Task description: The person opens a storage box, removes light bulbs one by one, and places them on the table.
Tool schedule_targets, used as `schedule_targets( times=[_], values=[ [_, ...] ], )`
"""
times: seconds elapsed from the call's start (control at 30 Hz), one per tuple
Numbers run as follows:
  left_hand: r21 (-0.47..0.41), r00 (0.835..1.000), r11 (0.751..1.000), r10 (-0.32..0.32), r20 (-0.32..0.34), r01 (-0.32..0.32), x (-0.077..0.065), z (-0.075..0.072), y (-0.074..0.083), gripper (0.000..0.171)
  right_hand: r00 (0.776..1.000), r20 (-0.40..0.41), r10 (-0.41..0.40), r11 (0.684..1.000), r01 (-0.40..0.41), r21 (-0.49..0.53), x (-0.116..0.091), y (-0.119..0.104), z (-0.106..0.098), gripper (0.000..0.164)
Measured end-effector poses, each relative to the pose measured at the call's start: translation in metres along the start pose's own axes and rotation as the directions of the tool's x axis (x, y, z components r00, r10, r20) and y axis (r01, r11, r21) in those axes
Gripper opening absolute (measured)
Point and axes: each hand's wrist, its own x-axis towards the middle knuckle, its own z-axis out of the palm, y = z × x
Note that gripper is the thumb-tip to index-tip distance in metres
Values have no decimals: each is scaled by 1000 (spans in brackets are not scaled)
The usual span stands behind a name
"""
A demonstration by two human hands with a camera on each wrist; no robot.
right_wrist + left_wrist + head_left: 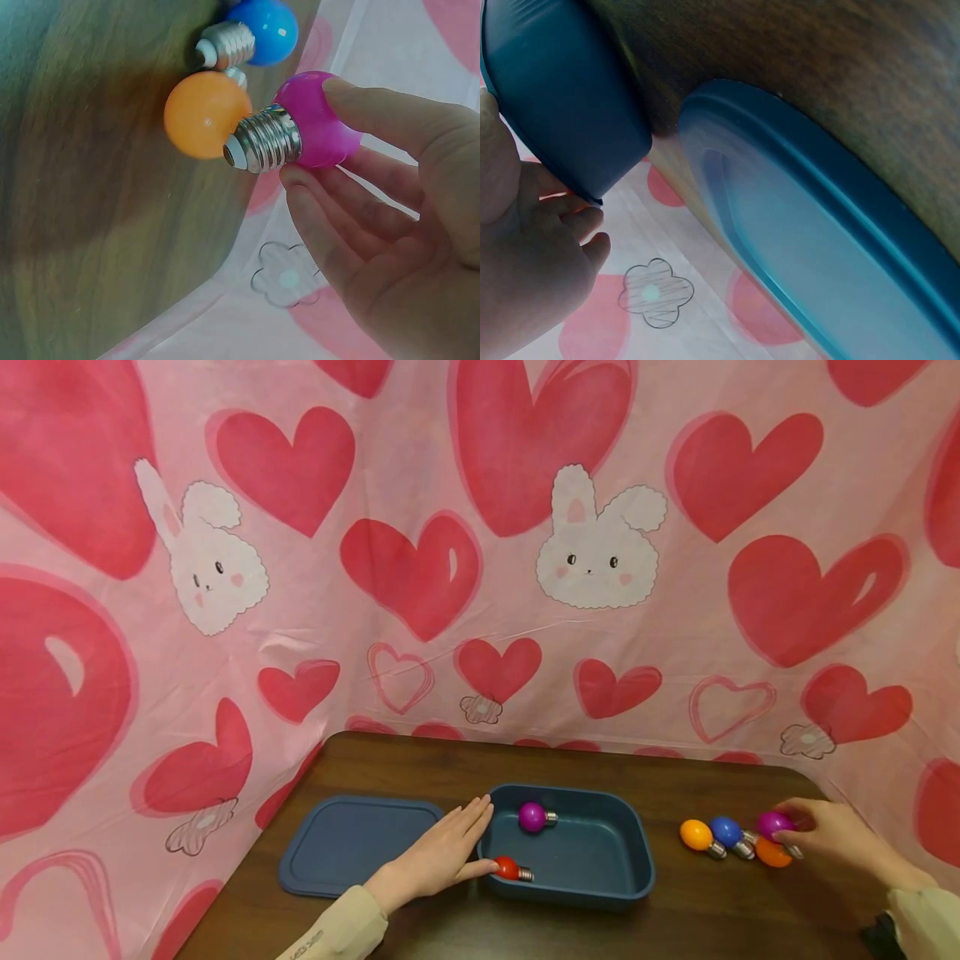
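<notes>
1. Six bulbs show in all: two inside the dark blue container (592,852), three lying on the brown desk (697,910), and one in the right hand (840,835).
2. The right grip pinches the magenta bulb (319,135) by its round globe, thumb on one side and fingertips on the other, leaving the threaded silver base uncovered.
3. That bulb is at the right end of the small group on the desk, over the orange bulb (772,853); whether the two touch is hard to judge, since one overlaps the other in both views.
4. Beside the orange bulb lies the blue bulb (725,832), and next to that the yellow bulb (695,835), all close together and well apart from the container's right wall.
5. The left hand (438,852) rests at the container's left rim, its fingers straight and its thumb spread away from them, the thumb tip just beside the red bulb (506,867).
6. The red bulb lies in the container's near left corner, its base pointing right; the purple bulb (532,817) lies near the far left corner, base also to the right.
7. A flat blue lid (352,843) lies on the desk left of the container, partly behind the left hand.
8. Pink cloth (420,468) with red hearts and white rabbits hangs behind the desk.
</notes>
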Motion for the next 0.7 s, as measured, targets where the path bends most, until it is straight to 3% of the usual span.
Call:
schedule_targets(
  times=[0.17,0.47,0.7],
  values=[
    [-9,1000,1000,-7,9,7,0,-1,0,83,999,23,26,1000,-26,-8,-2,8,-3,46],
    [3,1000,1000,11,-2,-11,-1,-1,0,82,999,-50,20,999,-22,-33,-10,22,0,39],
    [23,1000,999,23,-15,-23,-1,0,0,82,997,-59,45,997,-49,-61,-16,30,2,39]
  ],
)
